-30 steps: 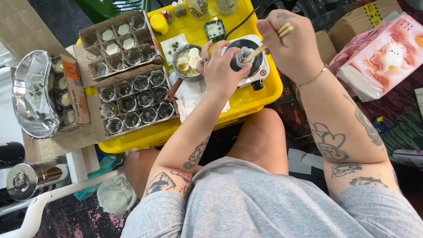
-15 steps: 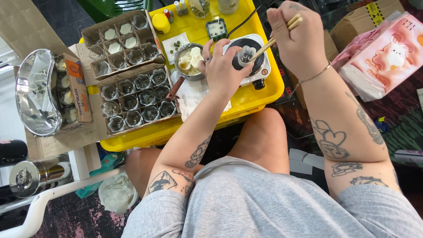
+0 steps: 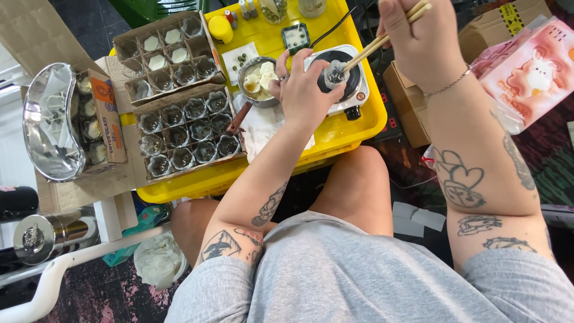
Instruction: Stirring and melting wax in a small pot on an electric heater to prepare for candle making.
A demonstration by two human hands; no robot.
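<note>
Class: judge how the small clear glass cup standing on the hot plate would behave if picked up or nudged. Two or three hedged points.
The small glass cup looks like clear glass, so probably fragile and smooth to grip. It is small, so likely light and easily tipped; the left hand steadies it while the right hand pokes chopsticks in. Standing on the hot plate, it may be warm.

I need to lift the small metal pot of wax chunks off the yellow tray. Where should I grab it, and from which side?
Take the small metal pot by its brown handle, which sticks out from the rim toward the person and rests over the white cloth. Come from the near side: the left hand crowds its right rim, and the cardboard glass tray sits close on the other side.
</note>
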